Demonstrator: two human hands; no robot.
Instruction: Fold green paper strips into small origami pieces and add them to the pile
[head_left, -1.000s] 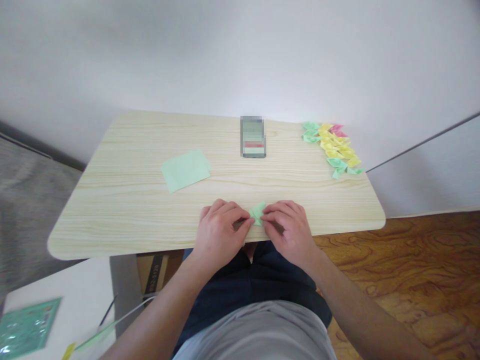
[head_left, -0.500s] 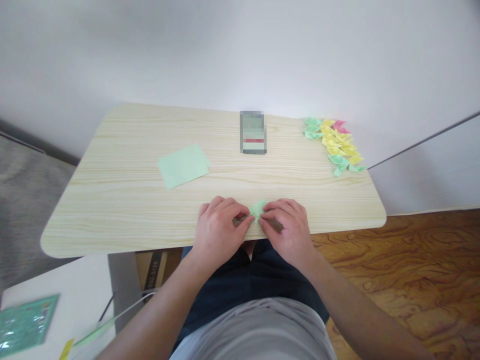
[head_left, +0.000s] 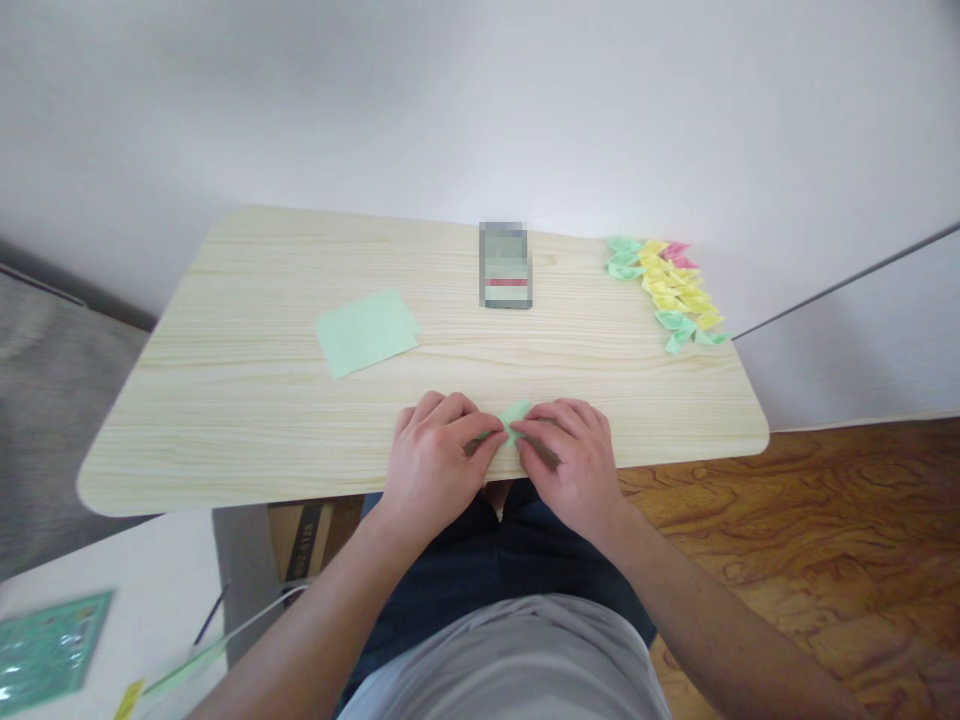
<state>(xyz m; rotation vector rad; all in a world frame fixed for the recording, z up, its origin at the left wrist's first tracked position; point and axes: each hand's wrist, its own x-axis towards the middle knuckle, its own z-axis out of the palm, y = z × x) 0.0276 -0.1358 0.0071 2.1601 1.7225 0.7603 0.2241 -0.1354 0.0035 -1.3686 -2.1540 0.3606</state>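
Note:
Near the front edge of the pale wooden table (head_left: pixel 247 430), a small piece of folded green paper (head_left: pixel 514 412) is pinched between both hands. My left hand (head_left: pixel 442 450) grips its left side with thumb and forefinger closed. From the right, my right hand (head_left: pixel 574 450) closes its thumb and fingers on the other side. Fingertips cover much of the paper, so its exact folds are hidden. Flat green paper sheets (head_left: pixel 367 333) lie on the table to the left, overlapping slightly askew.
A phone (head_left: pixel 507 265) with a blurred screen lies at the table's back middle. Several folded paper pieces (head_left: pixel 675 285) in green, yellow and pink cluster at the back right. Lower left, a green plastic packet (head_left: pixel 52 650) rests on a white surface (head_left: pixel 150 570) beside a cardboard box (head_left: pixel 289 530).
My right fingers have shifted slightly left over the folded green paper, nearer my left fingertips. Less of the paper shows now. The other things on the table stay put.

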